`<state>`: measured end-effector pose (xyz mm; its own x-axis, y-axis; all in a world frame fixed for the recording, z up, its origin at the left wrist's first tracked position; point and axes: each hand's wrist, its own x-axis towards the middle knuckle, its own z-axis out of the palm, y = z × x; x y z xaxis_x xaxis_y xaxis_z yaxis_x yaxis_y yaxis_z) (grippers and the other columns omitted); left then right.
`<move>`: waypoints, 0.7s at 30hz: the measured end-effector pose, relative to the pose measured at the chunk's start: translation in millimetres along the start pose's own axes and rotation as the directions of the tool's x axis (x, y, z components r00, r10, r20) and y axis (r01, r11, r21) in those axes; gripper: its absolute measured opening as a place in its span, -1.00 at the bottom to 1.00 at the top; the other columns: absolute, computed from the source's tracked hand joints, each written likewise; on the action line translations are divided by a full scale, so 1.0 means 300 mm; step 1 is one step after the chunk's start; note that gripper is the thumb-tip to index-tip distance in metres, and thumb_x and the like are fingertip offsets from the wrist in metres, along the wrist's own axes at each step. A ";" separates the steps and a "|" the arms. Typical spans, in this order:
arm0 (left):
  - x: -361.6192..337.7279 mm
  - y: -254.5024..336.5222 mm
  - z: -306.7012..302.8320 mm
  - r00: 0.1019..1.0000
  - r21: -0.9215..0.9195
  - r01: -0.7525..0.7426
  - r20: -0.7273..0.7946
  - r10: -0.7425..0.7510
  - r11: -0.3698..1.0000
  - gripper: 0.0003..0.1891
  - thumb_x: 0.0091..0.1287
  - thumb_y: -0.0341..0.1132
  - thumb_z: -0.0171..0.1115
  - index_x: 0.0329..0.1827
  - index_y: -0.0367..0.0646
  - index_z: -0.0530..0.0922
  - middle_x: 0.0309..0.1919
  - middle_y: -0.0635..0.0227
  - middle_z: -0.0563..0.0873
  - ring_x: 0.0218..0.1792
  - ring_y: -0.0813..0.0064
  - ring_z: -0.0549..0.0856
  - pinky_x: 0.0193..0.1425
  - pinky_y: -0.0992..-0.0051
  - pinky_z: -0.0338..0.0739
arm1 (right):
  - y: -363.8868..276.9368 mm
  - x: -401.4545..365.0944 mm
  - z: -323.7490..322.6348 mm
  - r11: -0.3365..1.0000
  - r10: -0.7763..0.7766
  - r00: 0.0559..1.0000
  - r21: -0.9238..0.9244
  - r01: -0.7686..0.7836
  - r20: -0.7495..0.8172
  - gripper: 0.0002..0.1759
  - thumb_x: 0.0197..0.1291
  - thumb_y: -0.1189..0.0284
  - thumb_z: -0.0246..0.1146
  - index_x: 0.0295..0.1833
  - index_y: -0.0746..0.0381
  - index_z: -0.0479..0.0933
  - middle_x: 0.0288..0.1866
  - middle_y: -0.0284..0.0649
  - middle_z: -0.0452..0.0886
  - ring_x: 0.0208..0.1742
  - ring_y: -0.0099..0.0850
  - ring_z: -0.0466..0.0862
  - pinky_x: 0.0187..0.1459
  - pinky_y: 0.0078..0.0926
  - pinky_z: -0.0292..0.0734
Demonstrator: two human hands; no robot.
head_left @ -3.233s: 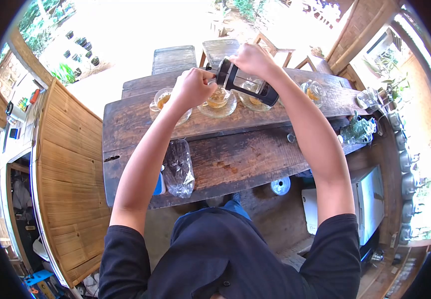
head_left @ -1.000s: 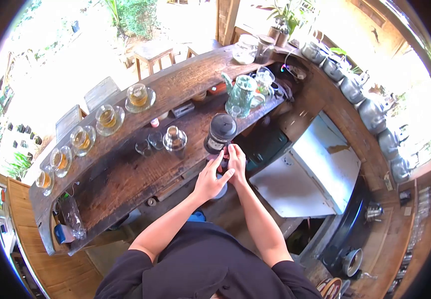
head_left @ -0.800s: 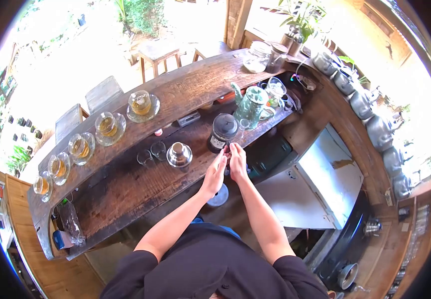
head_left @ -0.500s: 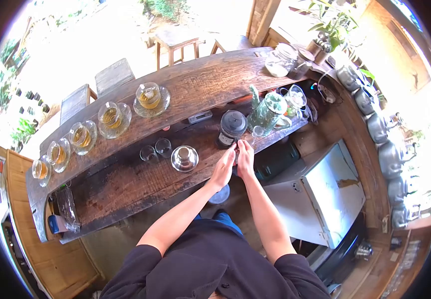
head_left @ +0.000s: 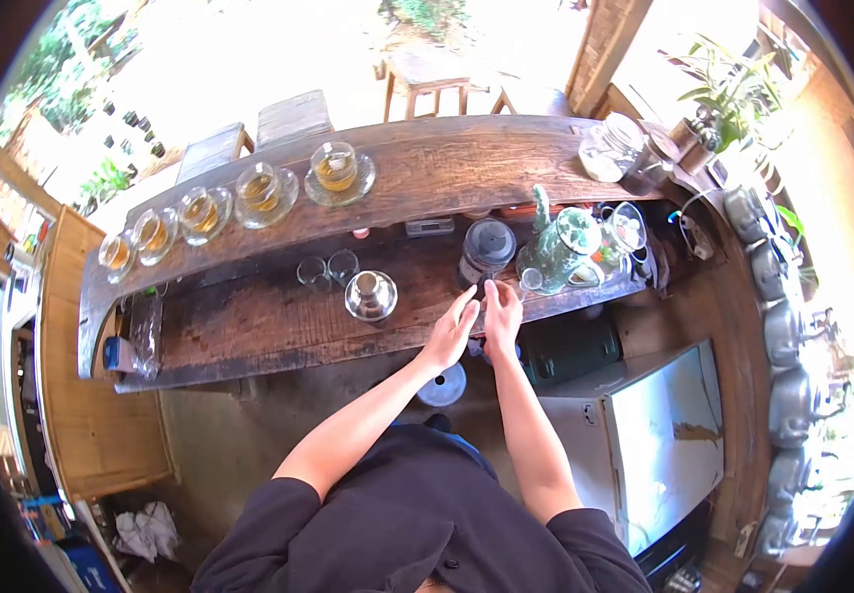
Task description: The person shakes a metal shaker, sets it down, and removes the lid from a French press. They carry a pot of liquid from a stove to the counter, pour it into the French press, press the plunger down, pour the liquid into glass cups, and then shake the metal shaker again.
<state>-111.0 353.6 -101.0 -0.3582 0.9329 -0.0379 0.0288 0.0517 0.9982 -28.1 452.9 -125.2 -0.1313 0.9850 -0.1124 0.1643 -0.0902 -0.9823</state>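
My left hand (head_left: 450,333) is raised over the counter's front edge, fingers stretched out and nothing visible in it. Beside it, my right hand (head_left: 502,316) has its palm turned inward and its fingers extended, with a narrow gap between the hands. Just beyond the fingertips stands a dark container with a grey lid (head_left: 489,244). A green-and-white speckled pot (head_left: 560,252) with a long spout is to its right, a small clear glass (head_left: 531,281) in front of it. On the left are a shiny metal vessel (head_left: 371,296) and two clear glasses (head_left: 343,265).
Several glass cups of amber liquid on saucers (head_left: 261,188) line the raised wooden bar (head_left: 447,158). Glass jars (head_left: 610,148) stand at its right end. A white fridge-like box (head_left: 664,445) is low on the right, near a row of metal kettles (head_left: 788,405). A round stool (head_left: 442,385) is underneath.
The view has turned, so the counter appears shifted right and levelled. My hands, close together before, have parted slightly near the fingertips.
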 end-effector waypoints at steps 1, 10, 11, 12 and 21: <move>-0.034 0.000 -0.004 1.000 -0.048 -0.014 -0.028 0.013 0.999 -0.35 0.60 0.10 -0.07 0.52 -0.24 0.31 0.45 0.00 0.45 0.45 0.24 0.46 0.50 0.35 0.28 | -0.016 -0.029 -0.005 0.990 -0.138 0.985 -0.028 0.136 -0.101 -0.68 0.35 0.34 0.33 0.07 0.35 0.60 -0.05 -0.13 0.68 0.01 -0.36 0.64 0.06 -0.34 0.52; -0.484 -0.012 -0.225 0.922 -0.004 0.096 -0.376 -0.090 0.995 -0.74 0.45 -0.37 0.29 0.15 -0.17 0.65 -0.43 0.60 0.57 -0.44 0.84 0.42 -0.35 0.73 0.32 | -0.086 -0.257 0.190 0.774 -0.564 0.672 0.024 0.632 0.479 0.23 -0.20 0.25 0.70 0.55 0.27 0.11 0.44 0.01 0.34 0.44 -0.12 0.42 0.37 -0.23 0.42; -0.526 -0.027 -0.251 0.891 -0.014 0.103 -0.443 -0.099 0.995 -0.75 0.44 -0.38 0.29 0.14 -0.18 0.66 -0.44 0.62 0.55 -0.44 0.85 0.41 -0.36 0.73 0.31 | -0.082 -0.260 0.233 0.741 -0.606 0.629 0.058 0.669 0.488 0.28 -0.22 0.23 0.71 0.56 0.27 0.08 0.45 0.02 0.33 0.45 -0.09 0.41 0.39 -0.20 0.40; -0.566 -0.032 -0.274 0.854 -0.024 0.108 -0.509 -0.106 0.994 -0.75 0.44 -0.39 0.29 0.13 -0.19 0.66 -0.44 0.63 0.54 -0.45 0.85 0.40 -0.37 0.73 0.29 | -0.089 -0.268 0.272 0.705 -0.646 0.581 0.096 0.703 0.494 0.32 -0.24 0.21 0.72 0.58 0.28 0.04 0.47 0.04 0.31 0.46 -0.07 0.40 0.41 -0.18 0.38; -0.756 -0.013 -0.360 0.743 0.178 0.209 -0.669 -0.038 0.961 -0.60 0.28 -0.36 0.42 0.20 -0.09 0.65 -0.43 0.52 0.56 -0.55 0.76 0.39 -0.41 0.66 0.36 | -0.128 -0.282 0.404 0.771 -0.577 0.678 0.031 0.636 0.455 0.04 -0.27 0.38 0.68 0.39 0.19 0.30 0.22 -0.07 0.58 0.23 -0.09 0.60 0.29 -0.19 0.49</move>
<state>-130.7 103.2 -91.2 -0.8911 0.4525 -0.0356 0.1189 0.3086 0.9437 -141.8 355.2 -96.0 -0.6289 0.6526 0.4226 0.0131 0.5523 -0.8335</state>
